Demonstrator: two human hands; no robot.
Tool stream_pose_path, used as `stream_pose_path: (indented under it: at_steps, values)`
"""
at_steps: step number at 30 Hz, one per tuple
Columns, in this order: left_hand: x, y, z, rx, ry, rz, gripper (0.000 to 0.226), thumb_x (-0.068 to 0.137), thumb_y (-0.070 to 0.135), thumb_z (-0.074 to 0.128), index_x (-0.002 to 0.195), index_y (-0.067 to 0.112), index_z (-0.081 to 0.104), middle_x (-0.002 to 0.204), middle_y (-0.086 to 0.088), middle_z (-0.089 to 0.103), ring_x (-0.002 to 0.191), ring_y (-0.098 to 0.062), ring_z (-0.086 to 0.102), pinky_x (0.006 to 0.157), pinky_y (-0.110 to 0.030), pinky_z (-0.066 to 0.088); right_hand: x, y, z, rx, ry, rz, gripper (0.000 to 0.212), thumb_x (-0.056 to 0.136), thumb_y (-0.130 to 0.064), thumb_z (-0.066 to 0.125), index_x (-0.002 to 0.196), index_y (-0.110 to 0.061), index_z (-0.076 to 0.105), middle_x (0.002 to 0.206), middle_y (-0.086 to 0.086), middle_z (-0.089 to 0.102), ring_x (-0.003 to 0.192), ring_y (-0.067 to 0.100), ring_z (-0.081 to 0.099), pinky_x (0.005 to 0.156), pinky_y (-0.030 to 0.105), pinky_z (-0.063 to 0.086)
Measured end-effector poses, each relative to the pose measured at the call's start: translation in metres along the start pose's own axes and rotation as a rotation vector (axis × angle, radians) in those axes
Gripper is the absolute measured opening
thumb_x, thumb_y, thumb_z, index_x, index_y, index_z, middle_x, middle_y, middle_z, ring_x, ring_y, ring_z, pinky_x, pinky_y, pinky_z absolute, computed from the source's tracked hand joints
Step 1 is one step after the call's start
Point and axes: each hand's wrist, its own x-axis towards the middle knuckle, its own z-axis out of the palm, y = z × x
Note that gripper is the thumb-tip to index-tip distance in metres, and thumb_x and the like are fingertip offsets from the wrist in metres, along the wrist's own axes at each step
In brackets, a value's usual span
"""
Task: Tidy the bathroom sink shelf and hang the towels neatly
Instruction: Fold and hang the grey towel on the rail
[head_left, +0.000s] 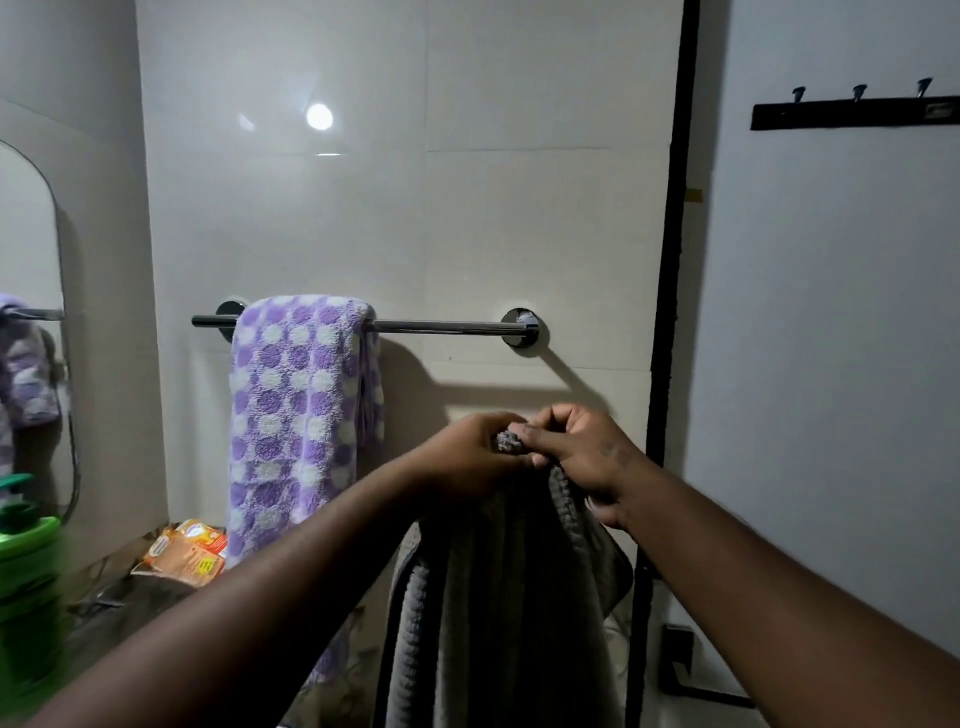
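A grey towel (498, 597) is pinched at its top edge by the left hand (467, 457) and right hand (582, 452), low centre, below the rail (441, 326) (not yet hung). The purple spotted towel (296, 405) is already draped left. Clutter (187, 551) is left on the shelf, lower left

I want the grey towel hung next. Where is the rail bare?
The rail is bare from the purple towel to the right mount. Its left part is covered. Both hands hold the grey towel below the gap.
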Motion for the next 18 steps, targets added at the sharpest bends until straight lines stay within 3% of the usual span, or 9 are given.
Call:
stream_pose_path:
  at_steps: [3, 6, 7, 9, 11, 12, 15, 18]
  values:
    - [0.001, 0.004, -0.006, -0.053, 0.146, -0.049, 0.017, 0.089, 0.034, 0.075, 0.094, 0.017, 0.073, 0.078, 0.006, 0.071, 0.068, -0.003, 0.058, 0.067, -0.023, 0.048, -0.001, -0.004, -0.008, -0.015, -0.039, 0.018, 0.022, 0.082, -0.026, 0.08, 0.075, -0.014, 0.063, 0.078, 0.009, 0.073, 0.072, 0.019, 0.068, 0.07, 0.032, 0.057]
    - [-0.007, -0.001, -0.025, -0.055, 0.399, -0.161, 0.025, 0.089, 0.038, 0.074, 0.106, 0.02, 0.072, 0.098, -0.001, 0.073, 0.083, -0.006, 0.064, 0.078, -0.02, 0.048, -0.011, -0.001, -0.032, -0.113, -0.123, 0.072, 0.016, 0.086, -0.023, 0.076, 0.083, -0.01, 0.066, 0.079, 0.006, 0.071, 0.073, 0.014, 0.066, 0.072, 0.026, 0.055]
    - [-0.009, -0.005, -0.03, -0.046, 0.402, -0.192, 0.028, 0.088, 0.039, 0.075, 0.109, 0.022, 0.07, 0.103, 0.001, 0.073, 0.088, -0.007, 0.066, 0.083, -0.021, 0.051, -0.013, 0.002, -0.037, -0.118, -0.102, 0.06, 0.014, 0.087, -0.018, 0.074, 0.085, -0.008, 0.066, 0.076, 0.004, 0.07, 0.071, 0.012, 0.065, 0.068, 0.022, 0.055]
    - [-0.013, -0.003, -0.031, -0.069, 0.189, -0.177, 0.04, 0.086, 0.041, 0.076, 0.122, 0.024, 0.068, 0.11, 0.004, 0.074, 0.094, -0.006, 0.07, 0.091, -0.022, 0.055, -0.013, 0.003, -0.037, -0.114, -0.044, 0.019, 0.011, 0.086, -0.013, 0.075, 0.086, -0.006, 0.066, 0.073, 0.002, 0.069, 0.07, 0.013, 0.064, 0.065, 0.021, 0.054]
    - [-0.012, 0.0, -0.017, -0.064, -0.04, -0.087, 0.053, 0.083, 0.042, 0.08, 0.133, 0.035, 0.063, 0.113, 0.008, 0.073, 0.098, 0.0, 0.067, 0.096, -0.021, 0.053, -0.01, 0.002, -0.023, -0.115, -0.037, -0.009, 0.012, 0.085, -0.009, 0.077, 0.084, -0.007, 0.065, 0.073, 0.005, 0.07, 0.069, 0.016, 0.065, 0.066, 0.026, 0.055]
    - [-0.008, -0.001, -0.009, -0.038, -0.067, -0.039, 0.05, 0.081, 0.044, 0.08, 0.128, 0.034, 0.066, 0.109, 0.009, 0.074, 0.096, 0.001, 0.065, 0.093, -0.024, 0.053, -0.008, 0.002, -0.013, -0.101, -0.034, -0.012, 0.014, 0.084, -0.009, 0.078, 0.081, -0.008, 0.064, 0.073, 0.008, 0.07, 0.068, 0.017, 0.066, 0.066, 0.03, 0.056]
    - [-0.001, 0.001, -0.004, -0.005, 0.066, -0.013, 0.023, 0.084, 0.042, 0.078, 0.092, 0.021, 0.073, 0.075, 0.009, 0.068, 0.067, -0.003, 0.056, 0.07, -0.027, 0.048, -0.005, -0.003, -0.004, -0.015, -0.006, 0.007, 0.022, 0.083, -0.016, 0.08, 0.076, -0.013, 0.059, 0.077, 0.011, 0.071, 0.067, 0.02, 0.066, 0.068, 0.033, 0.057]
    - [-0.007, 0.0, -0.025, 0.015, 0.266, -0.084, 0.02, 0.087, 0.038, 0.076, 0.083, 0.019, 0.073, 0.066, 0.01, 0.062, 0.061, -0.004, 0.053, 0.061, -0.022, 0.043, -0.011, -0.007, -0.031, -0.099, -0.087, 0.078, 0.019, 0.083, -0.023, 0.078, 0.083, -0.01, 0.064, 0.078, 0.009, 0.071, 0.068, 0.018, 0.065, 0.067, 0.03, 0.055]
